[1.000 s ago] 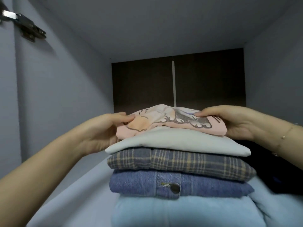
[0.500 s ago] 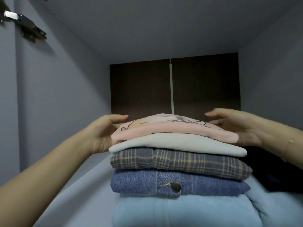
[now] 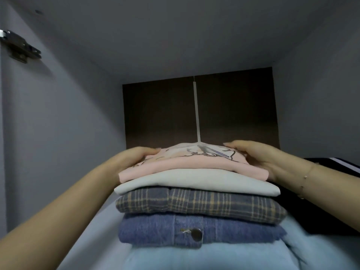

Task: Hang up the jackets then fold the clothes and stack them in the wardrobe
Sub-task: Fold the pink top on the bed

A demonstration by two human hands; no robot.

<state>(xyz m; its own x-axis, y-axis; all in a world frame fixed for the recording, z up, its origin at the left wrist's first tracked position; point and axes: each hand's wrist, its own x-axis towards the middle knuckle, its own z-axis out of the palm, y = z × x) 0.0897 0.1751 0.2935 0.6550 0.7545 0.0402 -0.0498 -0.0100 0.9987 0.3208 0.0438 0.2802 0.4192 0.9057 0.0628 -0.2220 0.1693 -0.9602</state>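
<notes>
The folded pink printed top (image 3: pixel 192 168) now lies flat on the stack instead of bunched in pinching hands. The left hand (image 3: pixel 132 158) at nine o'clock and the right hand (image 3: pixel 259 154) at three o'clock rest on its edges, fingers straightened, gripping nothing. Beneath sit a pale grey garment (image 3: pixel 196 184), plaid shirt (image 3: pixel 200 203) and blue denim jacket (image 3: pixel 163 230) on the wardrobe shelf (image 3: pixel 85 250). This placement looks finished.

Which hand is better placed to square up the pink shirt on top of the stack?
Probably the right hand. The pink shirt overhangs the pale garment more on that side, and the fingers already lie flat on its top, while the left hand only rests at the opposite edge.
</notes>
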